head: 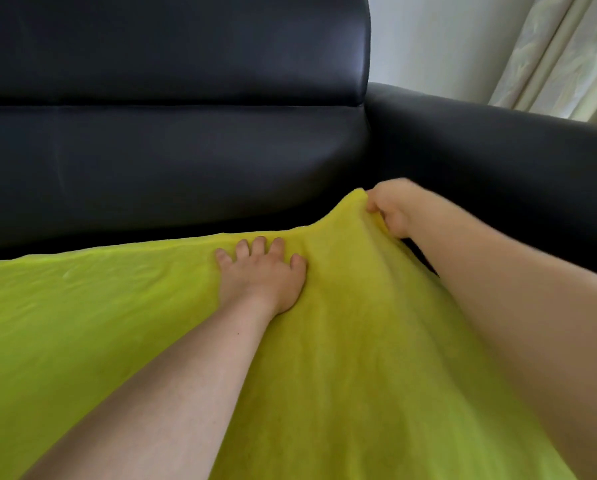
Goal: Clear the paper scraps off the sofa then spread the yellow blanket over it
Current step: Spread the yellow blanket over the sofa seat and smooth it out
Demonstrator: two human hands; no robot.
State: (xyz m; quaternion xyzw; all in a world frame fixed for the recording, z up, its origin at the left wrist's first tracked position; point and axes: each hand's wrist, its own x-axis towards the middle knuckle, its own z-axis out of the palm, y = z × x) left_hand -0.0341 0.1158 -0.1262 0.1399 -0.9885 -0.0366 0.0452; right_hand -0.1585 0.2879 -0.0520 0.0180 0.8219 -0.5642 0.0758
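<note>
The yellow blanket (99,323) lies spread over the seat of the black leather sofa (172,161), its far edge just short of the backrest. My left hand (260,271) presses flat on the blanket near that edge, fingers spread. My right hand (392,206) grips the blanket's far right corner and holds it lifted off the seat, close to the armrest. No paper scraps are in view.
The sofa's black armrest (497,150) runs along the right side. Behind it are a white wall (435,43) and a pale curtain (567,53).
</note>
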